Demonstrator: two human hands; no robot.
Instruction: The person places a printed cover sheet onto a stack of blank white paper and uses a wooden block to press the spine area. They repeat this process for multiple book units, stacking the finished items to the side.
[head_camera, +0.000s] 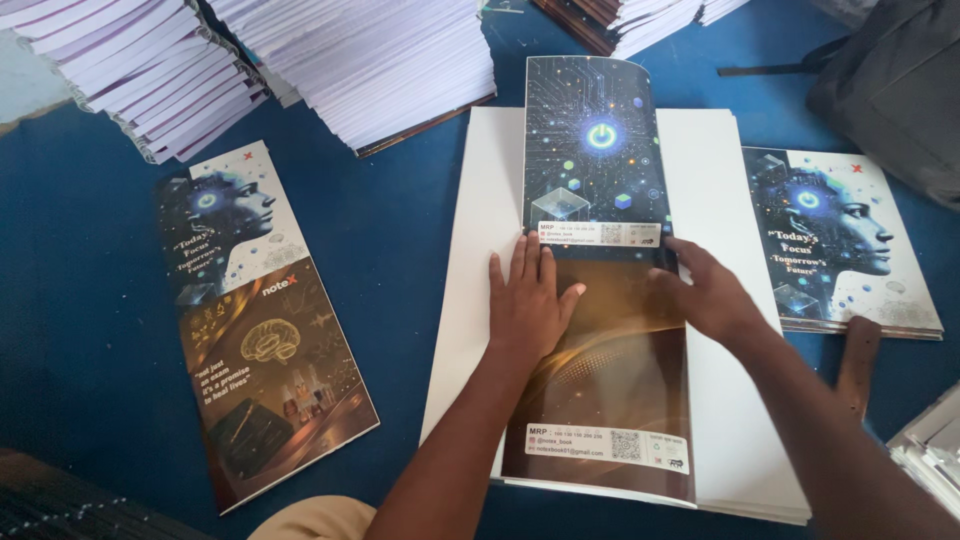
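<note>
The long printed cover sheet is laid lengthwise, pointing away from the person. It is pressed flat by the left hand, fingers close together, and the right hand, fingers bent. Three printed cover sheets are counted.

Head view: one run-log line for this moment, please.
left hand: flat on printed cover strip | right hand: pressing strip | strip: on white sheets

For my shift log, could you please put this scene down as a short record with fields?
surface: blue table
left hand: flat, palm down on the printed cover strip
right hand: pressing the strip's right edge
under the strip: white sheet stack
left of it: second printed strip, lying flat, untouched
right of it: covers with a head profile
far edge: stacks of white page blocks
top right: dark grey bag
</note>
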